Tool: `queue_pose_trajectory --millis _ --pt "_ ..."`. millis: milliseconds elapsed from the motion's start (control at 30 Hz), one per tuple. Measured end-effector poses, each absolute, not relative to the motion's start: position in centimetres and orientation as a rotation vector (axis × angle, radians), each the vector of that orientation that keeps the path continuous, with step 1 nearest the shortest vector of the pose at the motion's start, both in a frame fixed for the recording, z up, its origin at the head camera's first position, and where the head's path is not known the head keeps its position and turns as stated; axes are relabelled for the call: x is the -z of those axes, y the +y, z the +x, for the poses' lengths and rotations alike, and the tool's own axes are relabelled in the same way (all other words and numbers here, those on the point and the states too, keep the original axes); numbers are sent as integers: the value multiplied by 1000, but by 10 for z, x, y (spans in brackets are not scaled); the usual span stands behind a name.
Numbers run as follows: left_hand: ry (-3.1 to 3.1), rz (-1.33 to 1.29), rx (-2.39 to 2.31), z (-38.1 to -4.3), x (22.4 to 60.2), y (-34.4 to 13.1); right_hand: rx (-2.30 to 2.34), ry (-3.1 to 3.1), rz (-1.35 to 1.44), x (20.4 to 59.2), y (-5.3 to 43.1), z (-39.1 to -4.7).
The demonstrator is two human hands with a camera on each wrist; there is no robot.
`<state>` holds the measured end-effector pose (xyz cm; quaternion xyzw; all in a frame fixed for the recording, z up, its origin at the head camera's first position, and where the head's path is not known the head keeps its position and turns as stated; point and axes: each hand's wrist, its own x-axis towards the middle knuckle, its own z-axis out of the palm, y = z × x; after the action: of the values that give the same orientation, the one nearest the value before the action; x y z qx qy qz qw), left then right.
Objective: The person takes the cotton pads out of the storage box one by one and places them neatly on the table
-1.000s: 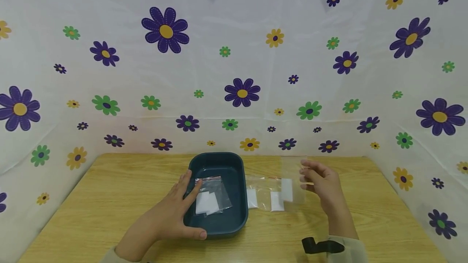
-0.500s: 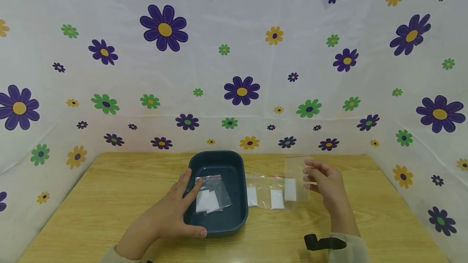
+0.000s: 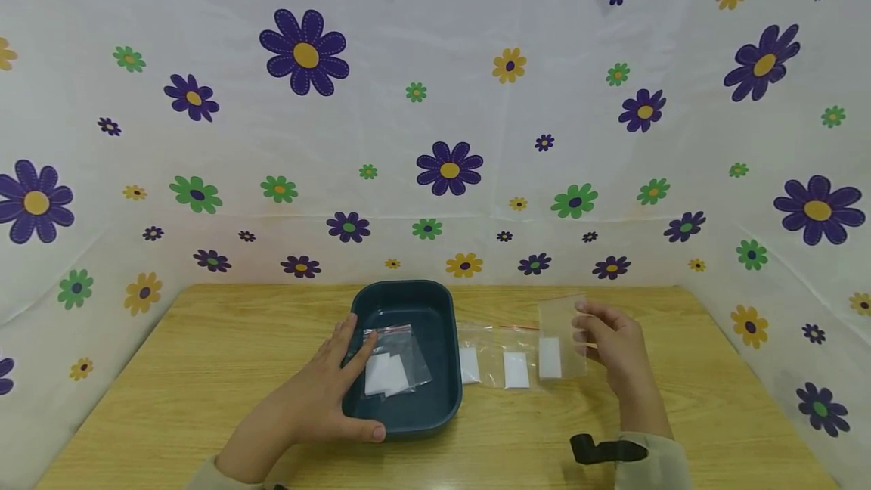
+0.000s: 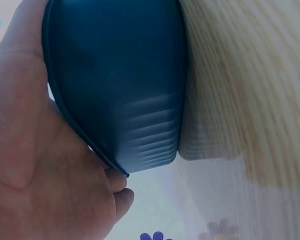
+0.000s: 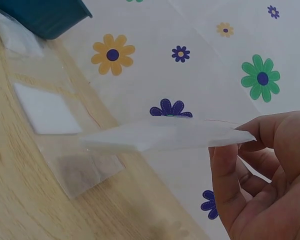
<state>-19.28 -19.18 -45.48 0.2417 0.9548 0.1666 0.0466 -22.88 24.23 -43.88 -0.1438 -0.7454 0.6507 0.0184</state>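
Observation:
My left hand point(image 3: 320, 392) lies spread along the left rim of a dark teal plastic basin point(image 3: 445, 399), its thumb near the front edge. In the left wrist view the palm rests against the basin's rim. Inside the basin are clear zip bags point(image 3: 417, 363) with white square pieces in them. My right hand point(image 3: 615, 342) pinches a clear zip bag point(image 3: 563, 320) by its right edge between thumb and fingers. That bag, with a white rectangle point(image 3: 550, 358) inside, is held above the table, edge-on in the right wrist view.
Two more clear zip bags with white pieces point(image 3: 469, 366) point(image 3: 516, 370) lie in a row right of the basin on the wood-grain table point(image 3: 258, 339). A white cloth point(image 3: 381, 127) with printed flowers surrounds the table at the back and sides.
My right hand has moved a little to the right with its zip bag, uncovering more of the bag on the table. The left hand and the basin stay in place.

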Motion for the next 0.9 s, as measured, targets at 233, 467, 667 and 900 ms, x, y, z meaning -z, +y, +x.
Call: queue_pose_trajectory --millis 233,467,667,900 --pt "2899 723 -516 -193 455 -192 -2019 -2301 -491 443 247 -229" --pt "2904 714 -506 -194 456 -192 -2028 -2298 -515 450 251 -229" --pt "2904 712 -510 -194 455 -192 -2045 -2293 -560 455 255 -231" --pt "2901 718 -512 -193 455 -191 -2078 -2284 -592 462 259 -232"
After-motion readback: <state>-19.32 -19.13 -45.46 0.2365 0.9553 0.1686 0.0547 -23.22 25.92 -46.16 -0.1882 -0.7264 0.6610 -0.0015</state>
